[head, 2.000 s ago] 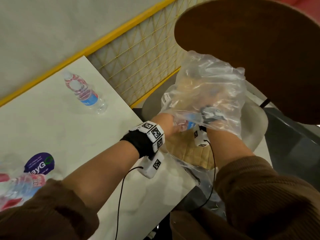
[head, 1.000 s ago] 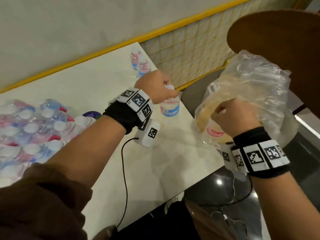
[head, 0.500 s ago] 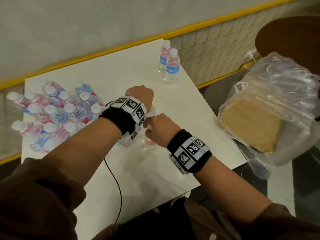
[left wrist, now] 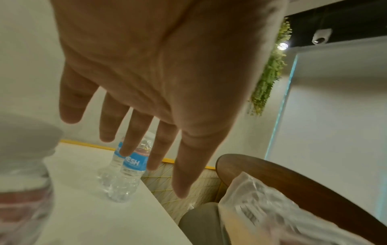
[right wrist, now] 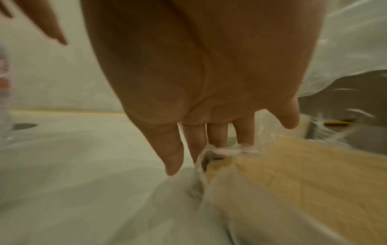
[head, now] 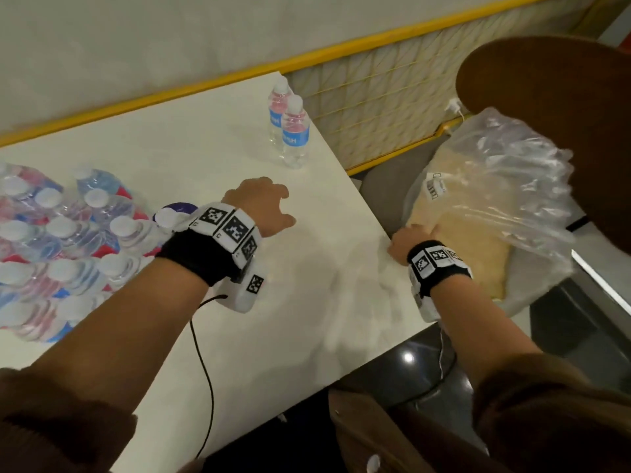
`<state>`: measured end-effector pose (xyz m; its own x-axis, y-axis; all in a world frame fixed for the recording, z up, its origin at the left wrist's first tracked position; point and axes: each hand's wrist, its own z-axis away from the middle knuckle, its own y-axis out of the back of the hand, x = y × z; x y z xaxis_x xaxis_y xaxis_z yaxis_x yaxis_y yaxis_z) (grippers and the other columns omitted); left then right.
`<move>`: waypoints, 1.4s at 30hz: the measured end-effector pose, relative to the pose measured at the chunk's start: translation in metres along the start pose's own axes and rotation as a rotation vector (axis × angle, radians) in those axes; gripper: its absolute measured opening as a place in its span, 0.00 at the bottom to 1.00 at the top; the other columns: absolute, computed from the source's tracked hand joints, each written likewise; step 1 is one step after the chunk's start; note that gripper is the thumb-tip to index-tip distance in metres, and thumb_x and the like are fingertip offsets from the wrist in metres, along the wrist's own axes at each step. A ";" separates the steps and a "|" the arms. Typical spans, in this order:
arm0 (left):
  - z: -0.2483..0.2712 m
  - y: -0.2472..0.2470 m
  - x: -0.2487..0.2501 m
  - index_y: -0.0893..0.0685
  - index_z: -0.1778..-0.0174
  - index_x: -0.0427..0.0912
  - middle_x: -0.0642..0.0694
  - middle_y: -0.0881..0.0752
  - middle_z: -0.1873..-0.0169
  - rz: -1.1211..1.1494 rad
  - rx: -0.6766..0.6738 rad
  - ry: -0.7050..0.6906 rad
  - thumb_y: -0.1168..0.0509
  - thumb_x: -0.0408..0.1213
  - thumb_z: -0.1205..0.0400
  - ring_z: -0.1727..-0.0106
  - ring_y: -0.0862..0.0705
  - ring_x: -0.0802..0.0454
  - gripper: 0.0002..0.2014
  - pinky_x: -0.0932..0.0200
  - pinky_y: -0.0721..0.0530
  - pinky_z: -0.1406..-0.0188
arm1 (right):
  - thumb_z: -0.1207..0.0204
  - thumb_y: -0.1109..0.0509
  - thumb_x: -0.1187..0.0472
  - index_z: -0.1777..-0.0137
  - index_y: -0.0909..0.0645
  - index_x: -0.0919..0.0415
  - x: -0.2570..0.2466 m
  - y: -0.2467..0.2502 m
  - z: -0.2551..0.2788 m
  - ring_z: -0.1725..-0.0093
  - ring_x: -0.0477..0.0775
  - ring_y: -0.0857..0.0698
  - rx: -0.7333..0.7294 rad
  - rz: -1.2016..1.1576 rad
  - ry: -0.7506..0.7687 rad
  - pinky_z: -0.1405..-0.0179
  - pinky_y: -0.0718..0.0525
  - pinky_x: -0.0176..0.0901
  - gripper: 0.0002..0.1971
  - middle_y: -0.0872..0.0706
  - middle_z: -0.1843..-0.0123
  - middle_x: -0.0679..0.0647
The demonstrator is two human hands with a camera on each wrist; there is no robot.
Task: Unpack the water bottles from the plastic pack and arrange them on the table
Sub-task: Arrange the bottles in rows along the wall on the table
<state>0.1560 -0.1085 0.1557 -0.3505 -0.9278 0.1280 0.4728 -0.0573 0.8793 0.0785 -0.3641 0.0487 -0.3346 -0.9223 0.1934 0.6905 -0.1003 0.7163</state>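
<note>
Two upright water bottles (head: 294, 135) with blue labels stand at the table's far right corner, also seen as bottles (left wrist: 125, 174) in the left wrist view. A large cluster of bottles (head: 61, 240) fills the table's left side. The clear plastic pack (head: 495, 186), with a cardboard base (head: 471, 240) showing inside it, sits on a seat beside the table's right edge. My left hand (head: 273, 206) hovers over the table with fingers spread (left wrist: 136, 140) and holds nothing. My right hand (head: 406, 238) is at the table's right edge, its straight fingers (right wrist: 217, 137) touching the pack's plastic rim (right wrist: 226, 150).
The white table (head: 307, 302) has a yellow-trimmed wall and mesh panel (head: 375, 97) behind it. A brown round chair back (head: 553, 107) rises behind the pack. One bottle (left wrist: 21, 182) stands very close on my left wrist's left. A black cable (head: 201, 353) trails from that wrist.
Both hands have left the spot beside the bottle cluster. My right hand moved right to the plastic pack; my left hand opened and shifted forward over the table.
</note>
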 end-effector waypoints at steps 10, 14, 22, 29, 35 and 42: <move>-0.006 0.010 -0.027 0.27 0.28 0.49 0.47 0.29 0.25 0.098 -0.096 0.135 0.32 0.41 0.21 0.27 0.28 0.46 0.24 0.54 0.27 0.33 | 0.24 0.38 0.60 0.42 0.20 0.62 0.025 0.023 0.021 0.36 0.65 0.21 0.135 -0.026 -0.091 0.27 0.35 0.69 0.14 0.16 0.43 0.62; 0.003 0.009 -0.043 0.25 0.28 0.46 0.44 0.28 0.28 0.115 -0.147 0.150 0.31 0.29 0.23 0.29 0.26 0.43 0.27 0.55 0.25 0.42 | 0.24 0.34 0.56 0.34 0.27 0.60 -0.060 0.023 0.076 0.38 0.64 0.20 0.263 -0.112 0.316 0.44 0.21 0.51 0.19 0.20 0.36 0.60; 0.011 -0.006 -0.053 0.23 0.29 0.47 0.45 0.22 0.32 0.185 -0.067 0.115 0.24 0.37 0.28 0.34 0.20 0.44 0.29 0.53 0.20 0.36 | 0.35 0.22 0.46 0.26 0.40 0.50 -0.188 -0.040 0.088 0.36 0.57 0.20 0.120 -0.817 0.746 0.40 0.21 0.48 0.41 0.22 0.32 0.52; -0.005 -0.008 -0.034 0.18 0.36 0.39 0.38 0.15 0.42 0.422 0.042 0.091 0.22 0.38 0.30 0.46 0.13 0.38 0.26 0.46 0.13 0.46 | 0.30 0.23 0.56 0.29 0.32 0.54 -0.137 -0.037 0.059 0.48 0.49 0.18 0.322 -1.134 0.665 0.49 0.17 0.44 0.31 0.16 0.40 0.51; -0.041 -0.008 0.002 0.16 0.42 0.42 0.42 0.13 0.46 0.682 0.172 0.084 0.25 0.50 0.35 0.48 0.13 0.40 0.27 0.48 0.14 0.44 | 0.29 0.23 0.59 0.24 0.36 0.55 -0.087 0.004 0.004 0.37 0.56 0.18 0.406 -1.224 0.468 0.40 0.20 0.46 0.35 0.20 0.32 0.55; -0.086 -0.034 0.024 0.25 0.31 0.51 0.46 0.15 0.40 0.962 0.350 0.096 0.30 0.51 0.25 0.41 0.15 0.44 0.27 0.52 0.18 0.37 | 0.31 0.22 0.64 0.24 0.36 0.57 -0.078 0.038 -0.031 0.35 0.53 0.21 0.354 -1.314 0.421 0.32 0.23 0.49 0.37 0.22 0.33 0.50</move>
<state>0.2016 -0.1603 0.0892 0.1256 -0.5504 0.8254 0.2515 0.8225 0.5102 0.1512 -0.3072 0.0403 -0.3403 -0.2797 -0.8978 -0.1827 -0.9169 0.3549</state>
